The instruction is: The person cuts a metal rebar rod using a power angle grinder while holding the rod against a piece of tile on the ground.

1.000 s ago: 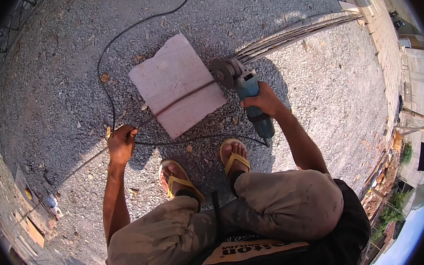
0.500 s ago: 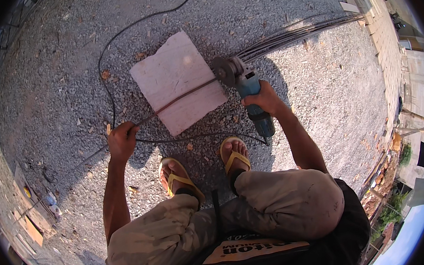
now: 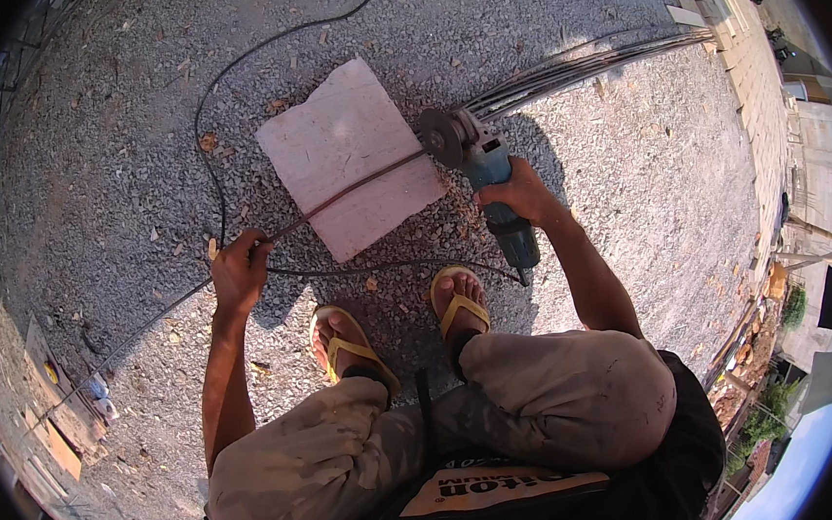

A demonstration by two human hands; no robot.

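Your right hand (image 3: pixel 518 193) grips the heavy blue angle grinder (image 3: pixel 482 172) firmly by its body, while your left hand (image 3: pixel 239 271) pins the stiff, springy thin steel rod (image 3: pixel 361 181) across the pale stone slab (image 3: pixel 349 158).

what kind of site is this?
Likely an outdoor construction yard: gravel ground, a bundle of long steel rods, and an angle grinder at a rod lying across a stone slab.

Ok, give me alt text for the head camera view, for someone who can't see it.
A squatting person's right hand holds a blue angle grinder with its disc at a thin steel rod lying across a pale stone slab on gravel. The left hand grips the rod beside the slab; a black power cord loops around, near feet in yellow sandals.
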